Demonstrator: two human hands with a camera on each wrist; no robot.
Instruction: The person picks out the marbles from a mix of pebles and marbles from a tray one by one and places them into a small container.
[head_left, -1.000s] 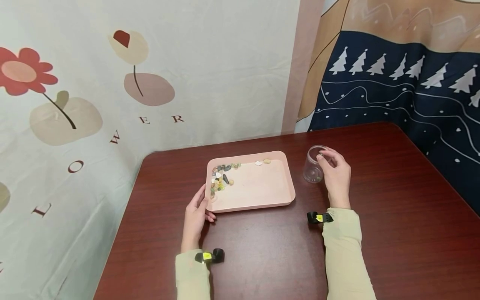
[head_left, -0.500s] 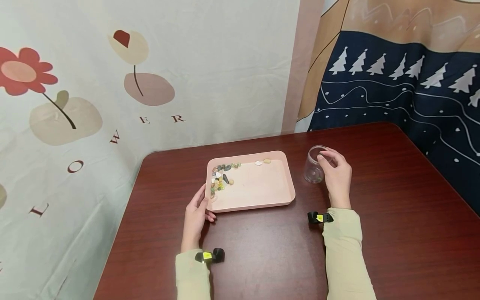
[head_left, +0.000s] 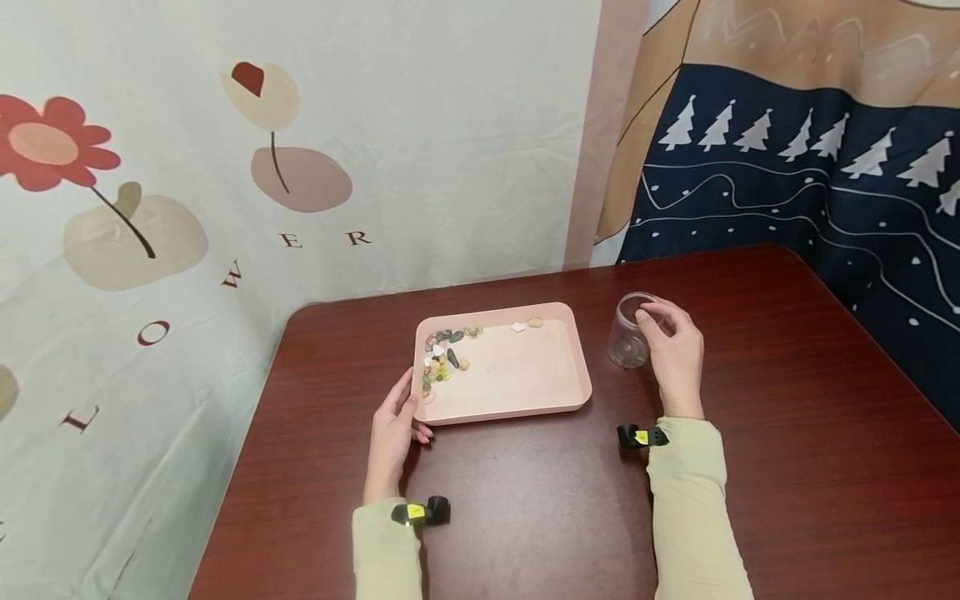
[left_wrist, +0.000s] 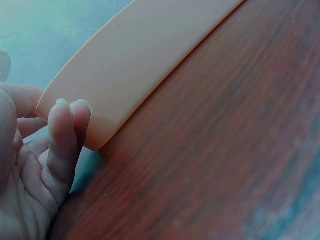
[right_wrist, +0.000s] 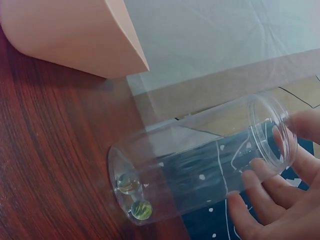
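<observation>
A shallow pink tray lies on the table, with several small stones and glass marbles gathered along its left side. My left hand holds the tray's near left corner, fingers bent around its wall. To the right of the tray stands a clear jar without a lid. Two glass marbles, one clear and one yellow-green, rest at its bottom. My right hand is at the jar's mouth, thumb and fingers beside the rim. No marble shows between those fingers, though the rim partly covers them.
A white stone and a tan stone lie at the tray's back right. The dark red table meets a printed cloth wall behind. Black cameras sit on both wrists.
A small dark spot at the right fingertips a second ago is no longer visible. Both hands, the tray and the jar have hardly moved; the head view has shifted slightly.
</observation>
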